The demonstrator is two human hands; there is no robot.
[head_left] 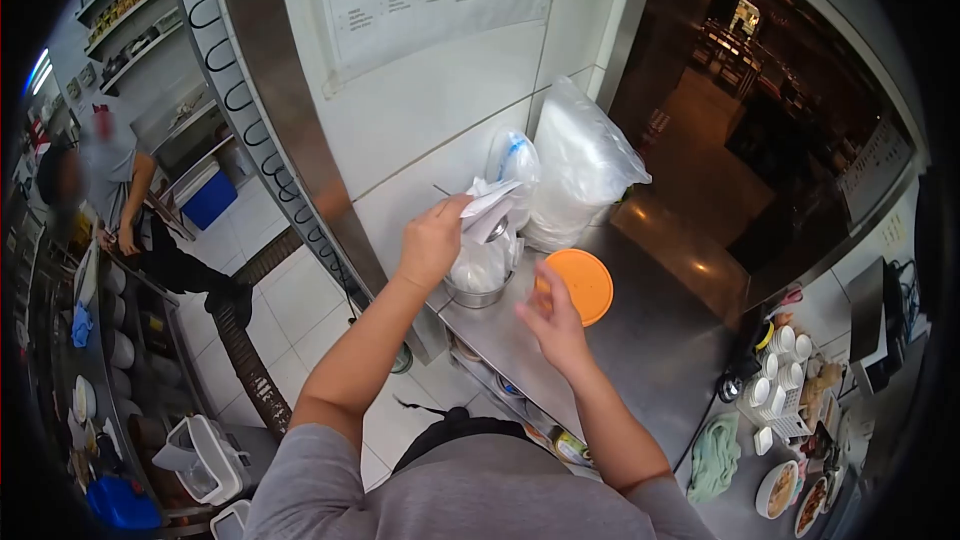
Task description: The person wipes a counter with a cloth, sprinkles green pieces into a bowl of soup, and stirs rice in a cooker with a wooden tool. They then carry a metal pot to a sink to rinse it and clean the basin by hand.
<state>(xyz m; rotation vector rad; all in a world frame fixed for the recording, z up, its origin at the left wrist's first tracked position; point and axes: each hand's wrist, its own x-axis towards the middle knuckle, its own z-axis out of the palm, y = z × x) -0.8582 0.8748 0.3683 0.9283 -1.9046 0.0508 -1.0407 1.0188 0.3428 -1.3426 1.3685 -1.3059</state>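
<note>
Far off to my left another person (110, 175) in a grey top stands by a long shelf of bowls, and a blue bin (210, 198) sits on the tiled floor behind them. Nearer me, low on the left, a white lidded container (205, 455) stands on the floor.

My left hand (432, 240) is raised above the steel surface (660, 340), fingers pinched shut on a bunch of thin white plastic bags (490, 208). The bags stick up out of a small metal bowl (478, 290) that sits on the surface right under that hand, close to the white wall.

My right hand (555, 325) is lower and well apart from the left, closed on the near edge of an orange lid (582, 285), which tilts up just above the surface, beside the metal bowl.

Behind both, against the wall, lean a small clear bag (513, 162) with something blue in it and a big clear sack (582, 165) of white stuff, touching each other.

Further right, a green cloth (716, 455) lies at the surface's near end, with white cups (782, 370) and plates of food (795, 495) beyond it.
</note>
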